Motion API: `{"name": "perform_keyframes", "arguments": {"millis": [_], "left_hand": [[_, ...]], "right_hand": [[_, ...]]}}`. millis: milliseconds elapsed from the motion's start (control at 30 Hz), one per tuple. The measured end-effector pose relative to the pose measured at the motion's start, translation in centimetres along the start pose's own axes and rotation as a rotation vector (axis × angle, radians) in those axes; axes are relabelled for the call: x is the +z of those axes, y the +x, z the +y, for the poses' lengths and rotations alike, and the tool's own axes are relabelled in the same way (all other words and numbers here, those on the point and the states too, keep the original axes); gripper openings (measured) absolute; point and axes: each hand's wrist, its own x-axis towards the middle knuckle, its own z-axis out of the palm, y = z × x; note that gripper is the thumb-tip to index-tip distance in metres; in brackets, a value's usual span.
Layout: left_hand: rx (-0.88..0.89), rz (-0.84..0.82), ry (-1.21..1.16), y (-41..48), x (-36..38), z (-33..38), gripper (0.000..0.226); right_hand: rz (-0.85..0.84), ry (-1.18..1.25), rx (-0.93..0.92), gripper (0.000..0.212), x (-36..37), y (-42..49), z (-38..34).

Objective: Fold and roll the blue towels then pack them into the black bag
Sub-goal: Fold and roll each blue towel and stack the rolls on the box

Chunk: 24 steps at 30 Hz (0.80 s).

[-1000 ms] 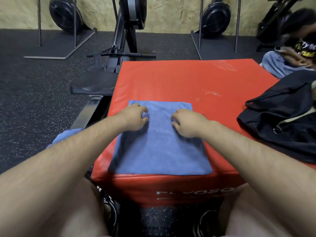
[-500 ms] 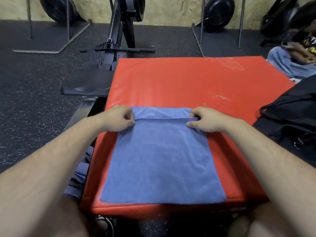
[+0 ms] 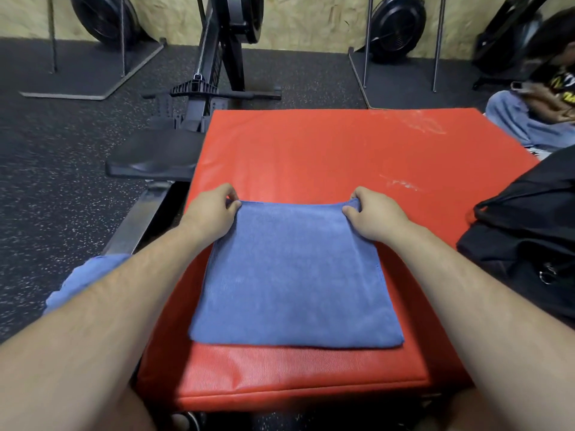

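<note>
Reaching fwd from the near edge, both arms (image 3: pixel 93 321) are stretched over a red pad (image 3: pixel 311 144). A blue towel (image 3: pixel 292 275) is laid flat on the pad's near half, folded, w/ its near edge just short of the pad's front. Its far corners are pinched: the far-left one is gripped by the left hand (image 3: pixel 211 213), the far-right one by the right hand (image 3: pixel 376 216), w/ fingers curled and thumbs on the cloth at both. The far edge is drawn straight between them.

Left of the pad & lower down, a 2nd towel (image 3: pixel 81 281) is partly hidden by the left forearm. At the pad's right edge a black bag (image 3: pixel 529 231) is seen, apart from the towel; whether it's open can't be told.

Beyond the pad, a rower (image 3: pixel 199 119) is stood on speckled floor (image 3: pixel 62 181), & a seated person (image 3: pixel 535 110) is seen far right. Fan wheels (image 3: pixel 398 26) are lined along the wood wall (image 3: pixel 311 20) at the back.
</note>
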Motion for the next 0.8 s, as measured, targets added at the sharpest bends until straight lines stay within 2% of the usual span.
{"name": "perform_keyframes", "arguments": {"millis": [200, 400, 500, 600, 800], "left_hand": [[0.046, -0.026, 0.052, 0.3, 0.5, -0.8, 0.011], [0.103, 0.013, 0.244, 0.0, 0.5, -0.2, 0.012], [0.114, 0.018, 0.202, 0.0, -0.1, -0.2, 0.009], [0.122, 0.005, 0.074, -0.1, -0.8, -0.5, 0.009], [0.117, 0.055, -0.055, -0.1, -2.1, -0.6, 0.014]], "right_hand": [[-0.038, -0.032, 0.091, 0.018, 1.4, 0.6, -0.9], [0.01, -0.009, -0.02, 0.017, 0.7, -0.1, -0.9], [-0.002, 0.145, -0.041, 0.013, -0.4, -0.3, -0.5], [0.057, 0.259, -0.032, 0.012, -1.3, -0.7, 0.0], [0.171, 0.425, -0.002, 0.02, -3.0, -1.5, 0.6]]}}
